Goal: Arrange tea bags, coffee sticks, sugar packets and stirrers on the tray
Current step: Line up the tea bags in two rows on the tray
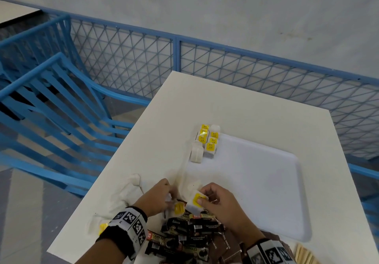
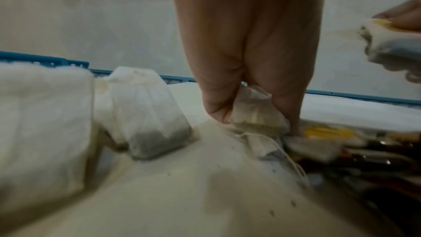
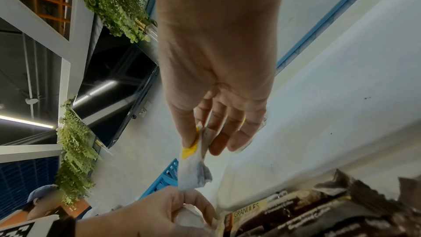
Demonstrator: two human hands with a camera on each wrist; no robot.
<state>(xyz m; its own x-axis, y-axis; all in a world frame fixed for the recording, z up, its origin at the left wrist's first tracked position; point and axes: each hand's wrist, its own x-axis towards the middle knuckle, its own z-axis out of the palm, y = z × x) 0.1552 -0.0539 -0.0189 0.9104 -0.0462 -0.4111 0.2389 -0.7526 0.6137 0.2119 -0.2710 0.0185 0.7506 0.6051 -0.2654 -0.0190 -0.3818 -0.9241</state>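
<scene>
My right hand [image 1: 207,199] pinches a white tea bag with a yellow tag [image 1: 197,200] between thumb and fingers, just above the pile; the same tea bag [image 3: 193,165] hangs from the right hand [image 3: 200,138] in the right wrist view. My left hand [image 1: 162,197] pinches another white tea bag [image 2: 257,114] low on the table, thumb and finger closed on it [image 2: 250,118]. Two short rows of tea bags [image 1: 208,138] stand at the far left corner of the white tray [image 1: 287,181]. Dark coffee sticks [image 1: 188,235] lie heaped in front of me.
Loose tea bags [image 1: 125,194] lie on the white table [image 1: 225,103] left of my left hand. Wooden stirrers [image 1: 305,253] show at the lower right edge. Brown packets [image 1: 231,245] lie by my right wrist. Blue chairs [image 1: 51,107] and a blue mesh railing [image 1: 176,56] border the table.
</scene>
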